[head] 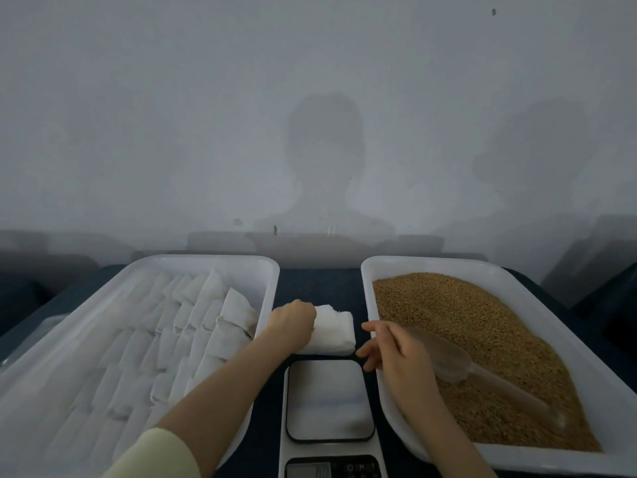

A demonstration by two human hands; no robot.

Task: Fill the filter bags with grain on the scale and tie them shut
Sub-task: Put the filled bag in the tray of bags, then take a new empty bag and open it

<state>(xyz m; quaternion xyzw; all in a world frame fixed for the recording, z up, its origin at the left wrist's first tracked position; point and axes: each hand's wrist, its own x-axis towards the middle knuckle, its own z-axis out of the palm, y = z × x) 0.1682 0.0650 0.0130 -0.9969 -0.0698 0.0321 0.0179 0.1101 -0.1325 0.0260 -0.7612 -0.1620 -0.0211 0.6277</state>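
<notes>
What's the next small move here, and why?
Probably lift one bag off the stack of bags and set it on the scale. The left hand grips the stack just beyond the scale, whose plate is bare. The right hand hovers open nearby, and the scoop lies unheld in the grain, so scooping looks premature.

left hand point(292, 321) gripping filter bags point(336, 331), scale point(330, 398) below

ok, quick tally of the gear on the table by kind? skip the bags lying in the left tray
Trays: 2 (bag tray, grain tray)
Scale: 1
Scoop: 1, lying in the grain
Stack of filter bags: 1, gripped by the left hand
Total: 5
</notes>
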